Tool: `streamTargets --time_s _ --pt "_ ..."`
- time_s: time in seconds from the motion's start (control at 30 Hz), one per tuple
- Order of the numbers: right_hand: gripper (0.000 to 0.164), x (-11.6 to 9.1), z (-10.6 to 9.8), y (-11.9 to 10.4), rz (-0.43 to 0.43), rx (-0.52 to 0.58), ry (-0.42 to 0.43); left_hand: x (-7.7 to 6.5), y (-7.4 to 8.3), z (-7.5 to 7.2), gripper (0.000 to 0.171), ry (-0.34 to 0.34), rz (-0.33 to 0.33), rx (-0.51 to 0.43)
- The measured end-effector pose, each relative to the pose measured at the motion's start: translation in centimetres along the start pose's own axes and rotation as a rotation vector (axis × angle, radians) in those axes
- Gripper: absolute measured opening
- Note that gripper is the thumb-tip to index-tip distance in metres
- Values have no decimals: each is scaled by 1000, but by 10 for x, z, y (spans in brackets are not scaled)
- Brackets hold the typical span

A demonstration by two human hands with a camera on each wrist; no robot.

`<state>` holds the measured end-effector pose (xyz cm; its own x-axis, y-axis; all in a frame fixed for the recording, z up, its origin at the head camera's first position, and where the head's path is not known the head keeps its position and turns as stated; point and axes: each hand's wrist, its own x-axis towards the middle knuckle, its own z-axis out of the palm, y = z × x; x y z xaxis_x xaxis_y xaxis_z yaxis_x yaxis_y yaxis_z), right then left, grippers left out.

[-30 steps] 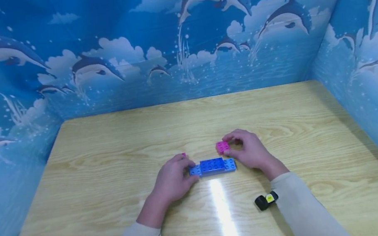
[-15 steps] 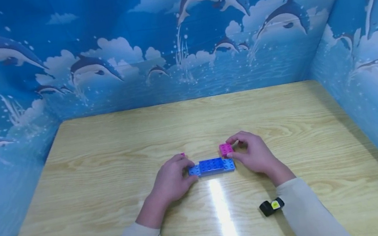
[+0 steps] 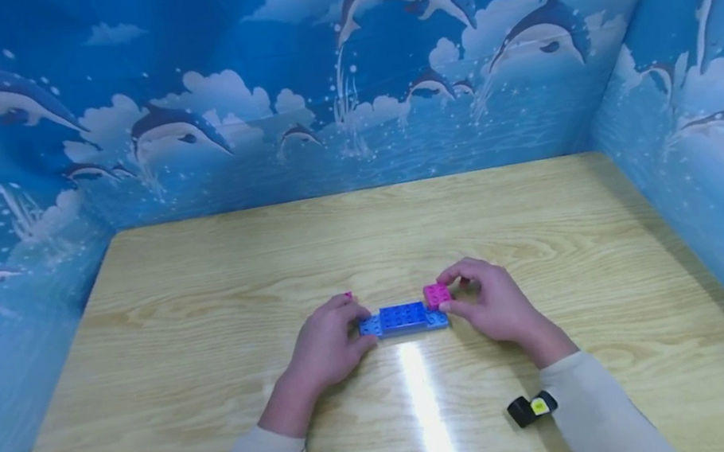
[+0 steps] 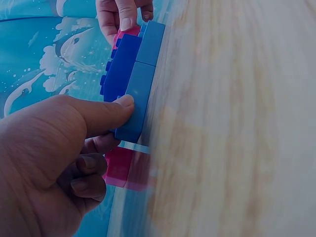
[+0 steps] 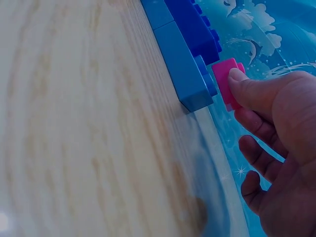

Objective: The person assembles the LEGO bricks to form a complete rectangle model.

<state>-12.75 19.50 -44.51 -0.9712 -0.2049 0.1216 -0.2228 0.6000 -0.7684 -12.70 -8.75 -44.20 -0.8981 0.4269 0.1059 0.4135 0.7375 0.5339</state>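
A dark blue brick (image 3: 403, 317) sits on top of two light blue bricks (image 4: 140, 94) that lie end to end on the table. With thumb and fingers, my left hand (image 3: 328, 345) pinches the left end of this blue assembly. My right hand (image 3: 495, 303) pinches a pink brick (image 3: 436, 294) between thumb and forefinger, close over the right light blue end. In the right wrist view the held pink brick (image 5: 227, 83) is tilted beside the light blue studs; whether it touches them I cannot tell. The other right fingers curl loosely below it.
A second pink brick (image 4: 118, 165) lies on the table behind my left hand, mostly hidden in the head view. The wooden tabletop (image 3: 198, 287) is bounded by dolphin-print cloth (image 3: 320, 152) at the back and sides. Black wrist cameras (image 3: 532, 409) hang at both sleeves.
My right hand has moved slightly right and toward me, bringing the pink brick from behind the blue assembly to over its right end. The left hand keeps its hold on the left end.
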Motion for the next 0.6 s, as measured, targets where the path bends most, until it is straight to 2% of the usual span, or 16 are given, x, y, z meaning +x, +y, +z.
streamTargets --time_s 0.37,0.6 --pt "28 -5 3 2 -33 15 -10 0 1 0 34 -18 -25 6" --pt "28 -7 4 3 -62 20 -17 0 -1 1 34 -13 -12 21"
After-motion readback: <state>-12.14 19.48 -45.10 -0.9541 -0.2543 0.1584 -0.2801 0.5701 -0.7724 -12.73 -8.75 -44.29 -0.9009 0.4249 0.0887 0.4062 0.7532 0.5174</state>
